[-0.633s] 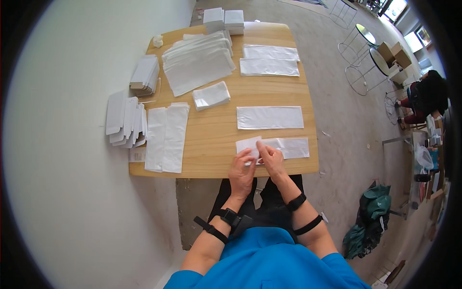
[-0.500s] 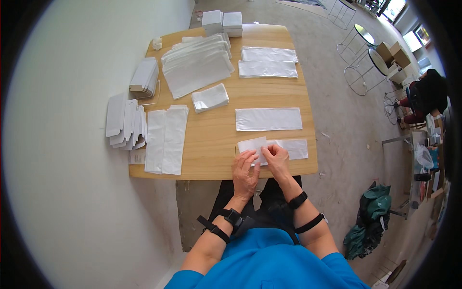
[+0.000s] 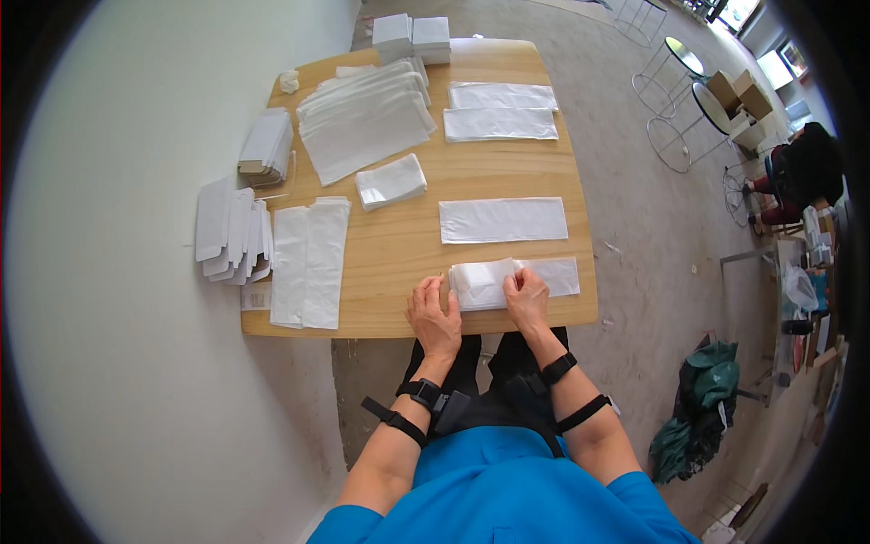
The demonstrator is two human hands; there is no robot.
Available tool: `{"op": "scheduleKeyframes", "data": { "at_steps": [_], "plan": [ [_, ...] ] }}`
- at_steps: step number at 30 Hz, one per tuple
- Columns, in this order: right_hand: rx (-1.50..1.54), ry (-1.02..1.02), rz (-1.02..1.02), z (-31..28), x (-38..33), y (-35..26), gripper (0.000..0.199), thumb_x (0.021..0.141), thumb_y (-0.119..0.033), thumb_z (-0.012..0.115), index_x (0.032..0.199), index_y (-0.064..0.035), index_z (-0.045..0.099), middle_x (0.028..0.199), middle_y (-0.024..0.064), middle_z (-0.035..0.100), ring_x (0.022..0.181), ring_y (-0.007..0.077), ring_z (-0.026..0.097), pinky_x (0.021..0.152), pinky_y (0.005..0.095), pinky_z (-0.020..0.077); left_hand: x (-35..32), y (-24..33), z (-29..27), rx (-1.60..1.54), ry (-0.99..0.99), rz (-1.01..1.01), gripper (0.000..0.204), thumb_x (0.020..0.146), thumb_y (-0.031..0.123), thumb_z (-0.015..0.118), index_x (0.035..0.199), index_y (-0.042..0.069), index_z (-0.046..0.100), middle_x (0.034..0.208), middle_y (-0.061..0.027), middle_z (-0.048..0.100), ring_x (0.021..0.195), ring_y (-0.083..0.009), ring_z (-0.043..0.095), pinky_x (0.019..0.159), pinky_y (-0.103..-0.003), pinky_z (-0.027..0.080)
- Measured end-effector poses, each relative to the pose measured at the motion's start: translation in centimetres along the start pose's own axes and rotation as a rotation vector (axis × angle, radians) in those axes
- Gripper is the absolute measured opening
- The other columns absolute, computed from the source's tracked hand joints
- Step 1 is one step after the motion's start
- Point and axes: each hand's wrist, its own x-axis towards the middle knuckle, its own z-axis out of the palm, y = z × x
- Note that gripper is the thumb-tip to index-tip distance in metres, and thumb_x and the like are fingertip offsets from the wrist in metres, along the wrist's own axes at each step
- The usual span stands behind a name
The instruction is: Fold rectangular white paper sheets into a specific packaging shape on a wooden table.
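Pinched closed, the thumb and fingertips of my right hand have hold of the folded white sheet at its right part, while my left hand rests half open just beside the sheet's left end, nothing visible in its fingers; whether it touches the sheet I cannot tell. The folded white sheet lies by the near edge of the worktop, toward the near right corner; a flat white end shows to its right, possibly of the same piece. Folding appears to be the step in hand; the next move, I judge, calls for pressing the layers flat and keeping their edges aligned. Counted on the worktop: one flat white strip behind the folded sheet; two overlapping white strips toward the far right corner; two long white pieces side by side toward the near left corner; one folded white bundle left of centre; two white stacks at the far edge; two piles of white cartons along the left edge, and one crumpled white wad near the far left corner. The fanned white sheets overlap too closely to count.
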Motion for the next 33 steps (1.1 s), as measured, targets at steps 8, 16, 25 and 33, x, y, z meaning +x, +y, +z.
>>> {"op": "scheduleKeyframes", "data": {
  "at_steps": [8, 16, 25, 33],
  "plan": [
    [0.027, 0.016, -0.023, 0.2, 0.2, 0.3, 0.019, 0.081, -0.015, 0.06, 0.076, 0.003, 0.06, 0.067, 0.0211, 0.062, 0.064, 0.0358, 0.064, 0.063, 0.0422, 0.0492, -0.7, 1.5, -1.0, 0.097, -0.159, 0.048, 0.039, 0.077, 0.024, 0.069, 0.112, 0.011, 0.059, 0.113, -0.0076, 0.05, 0.108, -0.0263, 0.047, 0.09, -0.041, 0.034],
    [-0.005, -0.002, -0.033, -0.1, 0.2, -0.4, 0.019, 0.08, -0.015, 0.06, 0.075, 0.0031, 0.06, 0.066, 0.0204, 0.062, 0.062, 0.034, 0.063, 0.062, 0.0415, 0.0491, -2.0, 0.8, -0.1, 0.226, -0.237, 0.07, 0.046, 0.083, 0.033, 0.066, 0.118, 0.009, 0.05, 0.112, -0.0091, 0.049, 0.11, -0.0278, 0.046, 0.09, -0.042, 0.034],
    [0.001, -0.008, 0.015, -0.2, 0.3, -0.3, 0.02, 0.08, -0.015, 0.059, 0.073, 0.0036, 0.059, 0.066, 0.0209, 0.061, 0.063, 0.0343, 0.063, 0.063, 0.0418, 0.0489, -1.5, 0.4, 0.7, -0.069, -0.095, -0.216, 0.026, 0.085, 0.027, 0.065, 0.096, 0.006, 0.056, 0.095, -0.0092, 0.055, 0.091, -0.0255, 0.056, 0.081, -0.04, 0.042],
    [-0.033, -0.005, 0.0, -0.3, 0.5, -0.4, 0.02, 0.08, -0.016, 0.059, 0.073, 0.0033, 0.059, 0.066, 0.0203, 0.062, 0.063, 0.0341, 0.063, 0.063, 0.0416, 0.0489, -1.1, 0.0, 1.2, -0.104, -0.124, -0.277, 0.02, 0.081, 0.02, 0.068, 0.092, 0.009, 0.056, 0.089, -0.0066, 0.054, 0.088, -0.027, 0.055, 0.078, -0.042, 0.041]
  ]
}}
